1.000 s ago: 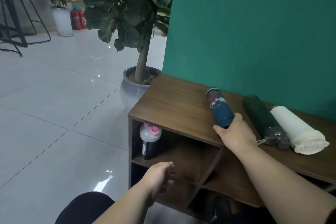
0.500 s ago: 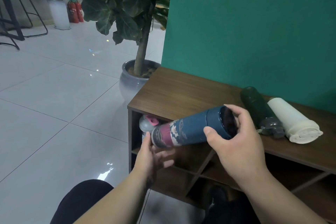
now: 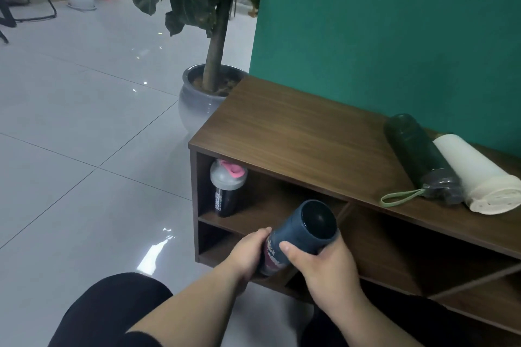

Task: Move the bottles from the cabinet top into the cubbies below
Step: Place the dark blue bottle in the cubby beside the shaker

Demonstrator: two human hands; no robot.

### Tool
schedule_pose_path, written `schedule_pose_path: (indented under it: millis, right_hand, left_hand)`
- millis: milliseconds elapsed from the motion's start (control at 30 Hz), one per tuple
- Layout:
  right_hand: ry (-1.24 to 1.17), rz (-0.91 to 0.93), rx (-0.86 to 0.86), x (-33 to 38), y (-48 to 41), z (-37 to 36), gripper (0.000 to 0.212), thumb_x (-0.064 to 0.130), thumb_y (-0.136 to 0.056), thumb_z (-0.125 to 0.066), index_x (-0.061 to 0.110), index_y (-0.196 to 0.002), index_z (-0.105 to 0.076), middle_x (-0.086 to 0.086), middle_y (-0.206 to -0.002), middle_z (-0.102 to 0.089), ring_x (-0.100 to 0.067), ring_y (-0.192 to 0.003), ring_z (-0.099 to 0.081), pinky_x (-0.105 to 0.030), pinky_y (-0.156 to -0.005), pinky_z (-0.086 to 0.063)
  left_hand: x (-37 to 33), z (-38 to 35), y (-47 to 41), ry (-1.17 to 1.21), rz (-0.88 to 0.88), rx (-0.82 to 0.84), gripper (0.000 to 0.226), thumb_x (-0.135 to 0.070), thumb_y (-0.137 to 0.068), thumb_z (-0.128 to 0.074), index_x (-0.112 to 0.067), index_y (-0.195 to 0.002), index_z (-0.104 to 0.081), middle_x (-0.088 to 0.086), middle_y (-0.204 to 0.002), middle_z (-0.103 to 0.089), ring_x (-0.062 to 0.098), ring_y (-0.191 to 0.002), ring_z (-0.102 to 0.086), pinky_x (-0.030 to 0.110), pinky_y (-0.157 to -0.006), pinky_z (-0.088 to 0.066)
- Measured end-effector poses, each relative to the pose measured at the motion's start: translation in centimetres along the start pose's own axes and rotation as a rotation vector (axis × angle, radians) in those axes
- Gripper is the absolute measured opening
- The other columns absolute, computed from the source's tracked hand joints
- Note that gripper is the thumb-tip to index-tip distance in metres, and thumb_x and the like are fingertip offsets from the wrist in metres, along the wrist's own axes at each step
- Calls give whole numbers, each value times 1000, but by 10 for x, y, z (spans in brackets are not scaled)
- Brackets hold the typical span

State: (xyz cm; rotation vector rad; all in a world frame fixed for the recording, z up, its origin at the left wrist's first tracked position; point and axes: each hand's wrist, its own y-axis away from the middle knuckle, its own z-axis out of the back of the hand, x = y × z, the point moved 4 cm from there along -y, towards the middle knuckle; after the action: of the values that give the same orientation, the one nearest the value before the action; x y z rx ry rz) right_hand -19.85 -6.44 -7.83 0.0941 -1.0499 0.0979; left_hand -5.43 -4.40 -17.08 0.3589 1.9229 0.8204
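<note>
1. I count four bottles. One blue bottle (image 3: 303, 235) is in the hands, two lie on the cabinet top (image 3: 296, 132), and one shaker bottle (image 3: 227, 191) already stands in a cubby.
2. My left hand (image 3: 248, 255) wraps closed around the blue bottle's lower, patterned end; my right hand (image 3: 324, 265) grips it nearer the dark round end that faces me. The bottle is tilted, held in front of the left cubbies, below the level of the cabinet top.
3. On top, the dark green bottle (image 3: 414, 152) and the cream bottle (image 3: 479, 175) lie on their sides, touching along their length, at the right, with their far ends near the teal wall (image 3: 394, 22). The green one's pale loop strap (image 3: 400, 198) reaches almost to the near edge of the top.
4. The shaker bottle, grey lid with pink cap, stands upright at the far left of the upper left cubby (image 3: 270, 203), just beside the side panel. The rest of that cubby to its right is open.
5. The left half of the cabinet top is bare wood out to its left and near edges.
6. One potted plant (image 3: 203, 98) sits just beyond the cabinet's far left corner. The tiled floor (image 3: 84, 163) left of the cabinet lies open.
7. Slanted dividers split the cubbies on the right; I cannot tell what the lower ones hold.
</note>
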Motion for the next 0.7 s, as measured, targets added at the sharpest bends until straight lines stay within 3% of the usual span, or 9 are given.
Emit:
schedule_pose_path:
  millis: [100,167,267,367,467,600,700]
  right_hand:
    - [65,-14,44,-11,-16,-14,64,23,-55,-95,39,-105,-58,19,-96,-69,1,-92,-65,-19,-80,-49]
    - [93,-47,53,-18,-28,-25,69,24,-57,-95,40,-111,-55,22,-98,-64,-3,-94,-63,-20,-82,-45]
    - [125,-89,25,-25,-49,-36,73,30,-59,-94,32,-121,-56,13,-106,-65,-14,-105,-64,-29,-89,-48]
    - [116,-125,4,-30,-71,-43,73,33,-62,-92,28,-125,-57,4,-116,-70,-21,-111,-66,-30,-91,-48]
    - [81,-137,-6,-33,-89,-51,79,34,-64,-92,25,-132,-54,5,-121,-68,-21,-116,-63,-29,-95,-46]
    - [76,-150,-13,-39,-107,-61,66,39,-58,-92,33,-112,-55,11,-109,-68,-16,-108,-67,-29,-93,-49]
    - [48,-189,-35,-45,-117,-67,71,56,-44,-84,31,-106,-60,6,-106,-75,-18,-102,-71,-41,-93,-56]
  left_hand:
    - [9,-4,-23,-119,80,-20,39,-52,-93,-44,-22,-91,-69,-1,-69,-71,14,-58,-61,31,-70,-47]
    - [9,-4,-36,-96,95,-49,42,-54,-93,-45,-21,-100,-71,1,-76,-71,18,-69,-63,32,-71,-48]
    - [2,-6,-46,-10,91,-71,41,-50,-95,-49,-21,-109,-73,3,-92,-73,22,-83,-68,32,-69,-51]
    - [-3,-8,-58,63,82,-71,36,-47,-95,-52,-20,-104,-75,2,-85,-75,23,-80,-68,32,-70,-51]
    - [-11,-9,-72,72,51,-102,36,-46,-95,-52,-22,-113,-73,0,-92,-73,21,-91,-69,32,-72,-48]
    - [-17,-10,-88,73,53,-113,45,-41,-96,-53,-19,-134,-63,4,-109,-72,22,-109,-68,32,-74,-41]
    - [-20,-9,-98,56,54,-138,51,-36,-96,-51,-7,-139,-57,5,-110,-70,25,-112,-68,28,-69,-39]
